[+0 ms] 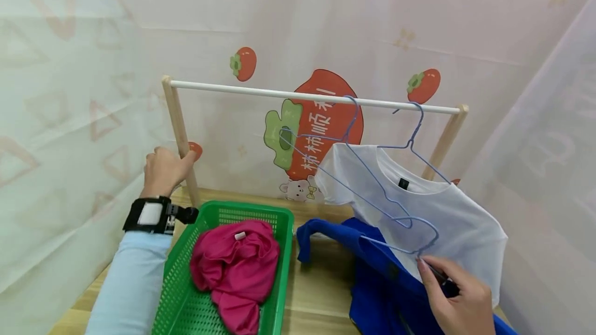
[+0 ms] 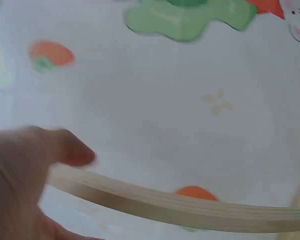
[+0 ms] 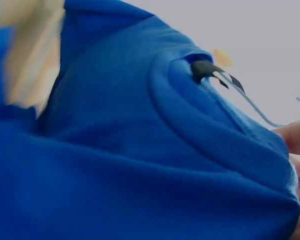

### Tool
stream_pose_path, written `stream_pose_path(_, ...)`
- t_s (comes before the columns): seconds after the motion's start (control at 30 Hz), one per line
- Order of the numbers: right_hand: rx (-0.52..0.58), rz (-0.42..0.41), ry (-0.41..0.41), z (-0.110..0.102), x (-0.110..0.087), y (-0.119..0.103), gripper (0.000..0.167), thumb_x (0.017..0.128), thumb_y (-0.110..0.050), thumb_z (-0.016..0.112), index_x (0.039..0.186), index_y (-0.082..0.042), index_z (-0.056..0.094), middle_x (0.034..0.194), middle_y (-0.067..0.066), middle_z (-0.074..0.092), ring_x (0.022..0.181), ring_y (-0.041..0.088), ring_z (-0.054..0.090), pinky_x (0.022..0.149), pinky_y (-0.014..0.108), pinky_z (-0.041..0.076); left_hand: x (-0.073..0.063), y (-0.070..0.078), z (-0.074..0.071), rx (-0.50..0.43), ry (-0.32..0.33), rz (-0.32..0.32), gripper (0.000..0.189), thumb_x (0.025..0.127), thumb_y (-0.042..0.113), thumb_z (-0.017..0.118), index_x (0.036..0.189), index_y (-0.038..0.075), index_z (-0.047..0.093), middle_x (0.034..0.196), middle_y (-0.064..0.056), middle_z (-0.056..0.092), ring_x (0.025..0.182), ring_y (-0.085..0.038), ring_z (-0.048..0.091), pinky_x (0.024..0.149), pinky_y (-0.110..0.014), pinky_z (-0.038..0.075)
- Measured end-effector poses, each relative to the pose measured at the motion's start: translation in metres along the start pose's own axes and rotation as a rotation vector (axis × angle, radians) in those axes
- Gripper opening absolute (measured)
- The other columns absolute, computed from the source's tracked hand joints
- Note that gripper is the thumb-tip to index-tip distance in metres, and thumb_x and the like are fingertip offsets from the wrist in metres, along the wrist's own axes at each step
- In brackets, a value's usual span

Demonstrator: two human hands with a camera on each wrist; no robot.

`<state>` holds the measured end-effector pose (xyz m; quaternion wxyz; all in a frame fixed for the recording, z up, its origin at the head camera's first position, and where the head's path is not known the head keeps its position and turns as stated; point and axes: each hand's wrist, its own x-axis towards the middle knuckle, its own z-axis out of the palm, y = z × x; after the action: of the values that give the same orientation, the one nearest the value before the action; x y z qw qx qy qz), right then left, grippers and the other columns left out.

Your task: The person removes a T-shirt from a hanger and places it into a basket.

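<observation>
My left hand [image 1: 163, 172] grips the left wooden post [image 1: 178, 128] of a small clothes rack; in the left wrist view the post [image 2: 170, 206] runs out from between thumb and fingers. At lower right, my right hand [image 1: 458, 293] pinches a blue wire hanger [image 1: 430, 237] just below its hook. A blue T-shirt [image 1: 377, 293] drapes from this hanger, its ribbed collar [image 3: 205, 135] beside my right fingers [image 3: 297, 137]. Behind it, a white T-shirt [image 1: 419, 216] hangs from the rail on another hanger [image 1: 412, 141]. A bare hanger [image 1: 346, 138] hangs left of that one.
A green plastic basket [image 1: 287, 252] stands on the wooden tabletop [image 1: 316, 293], with a crumpled pink garment [image 1: 242, 268] inside. The rack's white rail [image 1: 261, 91] crosses above, ending at the right post [image 1: 444, 141]. Printed curtains [image 1: 205, 9] enclose the back and sides.
</observation>
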<state>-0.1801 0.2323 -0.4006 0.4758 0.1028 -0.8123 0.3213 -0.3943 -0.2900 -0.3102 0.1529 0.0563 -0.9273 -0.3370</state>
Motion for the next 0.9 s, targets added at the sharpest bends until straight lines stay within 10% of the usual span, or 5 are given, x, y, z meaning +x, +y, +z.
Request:
stream_pose_path(0.17,0.055,-0.063,0.016,0.015,0.027,-0.027,0.025,0.081,0.009,0.082,0.096,-0.011,0.082,0.072,-0.007,0.067,0.062,-0.010,0.052,0.058,0.011,0.043,-0.064,0.050,0.004,-0.013,-0.067,0.238,0.063,0.106,0.040,0.055,0.143,-0.010,0.048,0.135,-0.033,0.056,0.118,-0.048,0.060,0.091,-0.059,0.055)
stream_pose_path(0.4,0.064,-0.148,-0.049,0.049,0.058,-0.056,0.021,0.084,0.000,0.084,0.098,-0.015,0.083,0.077,-0.007,0.072,0.065,-0.008,0.055,0.060,0.013,0.045,-0.134,0.090,0.077,-0.194,-0.041,0.614,0.062,0.099,0.019,0.073,0.155,0.009,0.048,0.158,-0.013,0.051,0.149,-0.038,0.045,0.116,-0.064,0.042)
stream_pose_path(0.7,0.331,-0.129,-0.135,0.075,0.037,-0.059,0.037,0.081,0.015,0.080,0.100,-0.017,0.079,0.080,-0.005,0.072,0.067,-0.002,0.059,0.062,0.015,0.050,-0.182,0.081,0.097,-0.010,-0.058,0.585,0.037,0.100,0.027,0.075,0.136,0.026,0.070,0.137,0.006,0.070,0.140,-0.026,0.053,0.112,-0.066,0.036)
stream_pose_path(0.9,0.321,-0.058,-0.226,0.085,0.037,-0.050,0.034,0.086,0.007,0.081,0.098,-0.024,0.076,0.077,-0.011,0.067,0.065,0.000,0.057,0.062,0.016,0.049,-0.182,0.068,0.094,-0.001,-0.019,0.608,0.025,0.096,0.020,0.078,0.119,0.030,0.078,0.108,0.018,0.077,0.106,-0.003,0.067,0.098,-0.046,0.054)
